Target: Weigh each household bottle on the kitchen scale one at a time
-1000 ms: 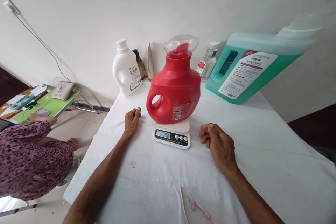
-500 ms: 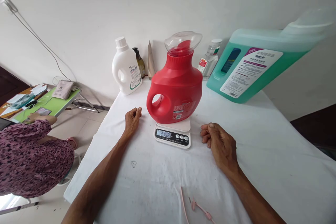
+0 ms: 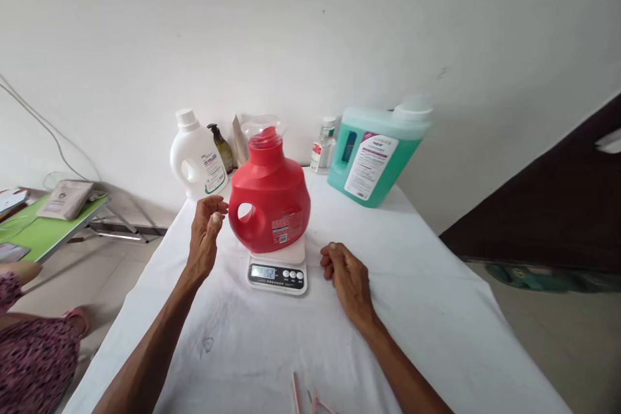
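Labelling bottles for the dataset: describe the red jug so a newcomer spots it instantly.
Start at the white-clothed table against the wall. Near its middle sits a small white digital scale, between the left hand and right hand. The red jug stands on it: the only red container, with a side handle hole.

You get soft, even daylight with faint shadows; the wide lens bends the edges, and the translucent green plastic jug (image 3: 376, 155) is slightly motion-blurred.
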The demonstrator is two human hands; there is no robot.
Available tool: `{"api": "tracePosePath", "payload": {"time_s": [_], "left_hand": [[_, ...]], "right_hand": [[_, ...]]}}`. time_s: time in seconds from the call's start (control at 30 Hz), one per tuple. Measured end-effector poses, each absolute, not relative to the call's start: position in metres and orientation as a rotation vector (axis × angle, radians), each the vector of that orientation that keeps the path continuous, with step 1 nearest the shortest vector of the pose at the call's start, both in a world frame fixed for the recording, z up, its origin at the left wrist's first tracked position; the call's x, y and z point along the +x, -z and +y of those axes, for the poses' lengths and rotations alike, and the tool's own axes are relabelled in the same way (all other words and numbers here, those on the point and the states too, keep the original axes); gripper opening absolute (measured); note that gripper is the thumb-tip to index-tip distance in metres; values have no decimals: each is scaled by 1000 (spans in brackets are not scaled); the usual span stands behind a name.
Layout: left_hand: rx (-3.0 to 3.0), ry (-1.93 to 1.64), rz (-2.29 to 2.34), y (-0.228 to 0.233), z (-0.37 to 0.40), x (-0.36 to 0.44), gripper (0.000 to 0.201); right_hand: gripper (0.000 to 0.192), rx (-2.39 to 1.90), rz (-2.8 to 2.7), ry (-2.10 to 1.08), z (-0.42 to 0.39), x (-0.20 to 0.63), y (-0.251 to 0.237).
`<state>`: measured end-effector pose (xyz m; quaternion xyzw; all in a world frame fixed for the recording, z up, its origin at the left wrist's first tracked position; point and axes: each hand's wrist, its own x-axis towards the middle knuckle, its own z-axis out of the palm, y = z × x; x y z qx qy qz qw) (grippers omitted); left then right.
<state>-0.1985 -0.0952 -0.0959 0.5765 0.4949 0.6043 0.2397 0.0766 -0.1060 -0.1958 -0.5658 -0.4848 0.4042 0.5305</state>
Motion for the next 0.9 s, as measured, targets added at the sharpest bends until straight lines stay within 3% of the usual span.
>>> {"api": "tracePosePath", "payload": {"time_s": [0.13, 0.3, 0.43, 0.6, 0.9], "left_hand": [[1590, -1527, 1270, 63, -84, -177, 60], [1429, -1397, 1292, 62, -61, -164, 68], [1226, -1555, 1255, 66, -56, -151, 79], [1133, -1680, 1274, 55, -45, -128, 78], [1138, -1761, 1170, 43, 51, -78, 75]], "right_hand": [[66, -1319, -1115, -995, -108, 77, 192], [67, -1291, -1116, -1004, -108, 78, 188], [66, -1270, -1107, -1023, -108, 80, 191], [63, -1264, -1112, -1043, -108, 81, 196], [64, -1297, -1088, -1043, -107, 82, 194]]}}
